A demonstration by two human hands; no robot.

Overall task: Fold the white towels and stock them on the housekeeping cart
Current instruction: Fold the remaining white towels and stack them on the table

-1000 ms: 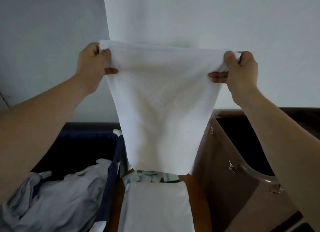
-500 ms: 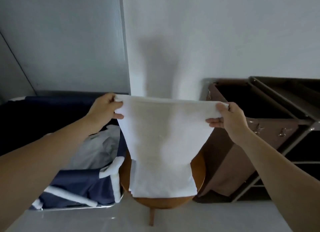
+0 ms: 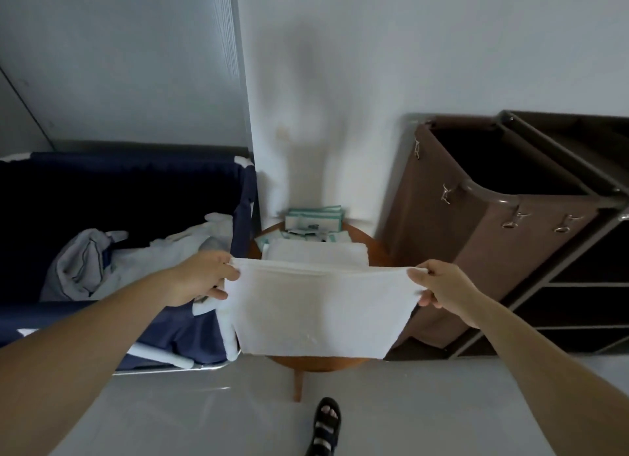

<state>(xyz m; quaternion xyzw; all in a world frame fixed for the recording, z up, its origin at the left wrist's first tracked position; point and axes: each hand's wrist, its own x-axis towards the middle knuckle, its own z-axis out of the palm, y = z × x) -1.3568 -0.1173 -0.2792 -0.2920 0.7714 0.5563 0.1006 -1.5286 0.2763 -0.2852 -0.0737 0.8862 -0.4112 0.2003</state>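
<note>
- The white towel (image 3: 316,312) hung doubled over in the air, stretched flat between the two hands, above the near edge of a wooden stool (image 3: 320,363).
- It looked light, soft and limp: the top edge sagged slightly and the lower edge draped freely, so it would likely hold no shape unless kept taut.
- The left hand (image 3: 200,278) pinched the top left corner, fingers curled round the cloth.
- The right hand (image 3: 442,287) pinched the top right corner in the same way.
- The corners seemed the best places to grip, as they keep the edges aligned for the next fold.
- Folded towels (image 3: 316,253) lay stacked on the stool just behind, with teal packets (image 3: 313,219) beyond them.
- A blue laundry bin (image 3: 190,336) stood to the left and the housekeeping cart (image 3: 476,268) to the right.
</note>
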